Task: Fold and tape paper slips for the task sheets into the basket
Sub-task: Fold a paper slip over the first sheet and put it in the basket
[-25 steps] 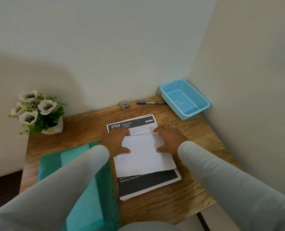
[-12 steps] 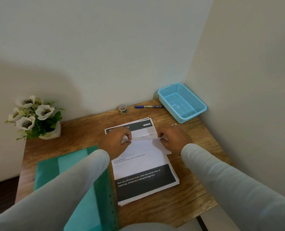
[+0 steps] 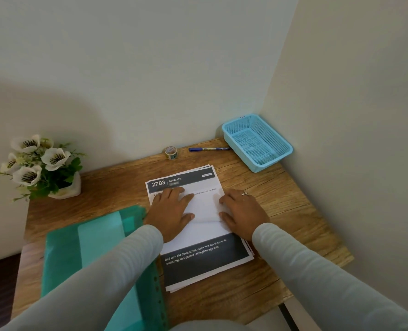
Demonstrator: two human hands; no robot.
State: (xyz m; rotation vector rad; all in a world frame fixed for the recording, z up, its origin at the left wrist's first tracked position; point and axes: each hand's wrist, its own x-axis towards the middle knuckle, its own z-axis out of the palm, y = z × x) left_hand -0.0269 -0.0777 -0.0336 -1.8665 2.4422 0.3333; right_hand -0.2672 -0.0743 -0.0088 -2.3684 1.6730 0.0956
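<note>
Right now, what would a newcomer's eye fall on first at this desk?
The two hands in the middle of the desk: the left hand and right hand press flat on a white paper lying on a stack of printed task sheets. Next, the bright blue basket, empty, in the far right corner, and the white flowers at the far left.

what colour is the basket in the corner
Light blue, with a mesh-like perforated pattern, seen in the head view: basket.

Potted white flowers, green folder, blue pen (perhaps a marker) on wooden table.
</note>
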